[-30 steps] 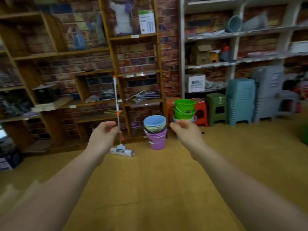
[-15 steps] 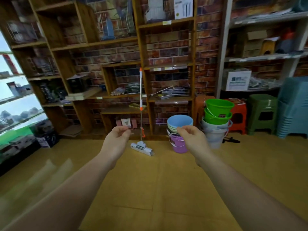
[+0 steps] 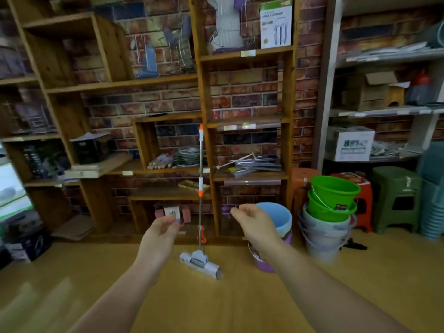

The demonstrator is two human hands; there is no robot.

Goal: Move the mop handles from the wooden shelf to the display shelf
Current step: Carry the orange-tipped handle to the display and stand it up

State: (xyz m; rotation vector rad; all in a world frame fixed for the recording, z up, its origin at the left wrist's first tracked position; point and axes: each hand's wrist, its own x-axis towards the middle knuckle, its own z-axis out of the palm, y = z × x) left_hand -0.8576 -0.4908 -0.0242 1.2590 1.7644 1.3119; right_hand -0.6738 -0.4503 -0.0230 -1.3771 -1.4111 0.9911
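Note:
A mop (image 3: 200, 179) with a silver handle and orange fittings stands upright against the wooden shelf (image 3: 204, 97), its grey sponge head (image 3: 200, 261) on the floor. Short pale handles (image 3: 160, 162) lie in a bundle on a middle board of that shelf. My left hand (image 3: 160, 233) is held out just left of the mop pole, fingers loosely curled, holding nothing. My right hand (image 3: 254, 222) is out to the right of the pole, fingers apart and empty. Neither hand touches the mop. A white metal shelf (image 3: 384, 111) stands at the right.
Stacked buckets stand on the floor to the right: a blue and purple stack (image 3: 278, 219) behind my right hand, green ones on grey (image 3: 331, 203). Plastic stools (image 3: 396, 198) line the wall further right. Boxes sit at the lower left (image 3: 26, 243). The floor is yellow wood.
The view has closed in on the wooden shelf and the mop. Both hands stay raised and empty, now flanking the mop pole more closely.

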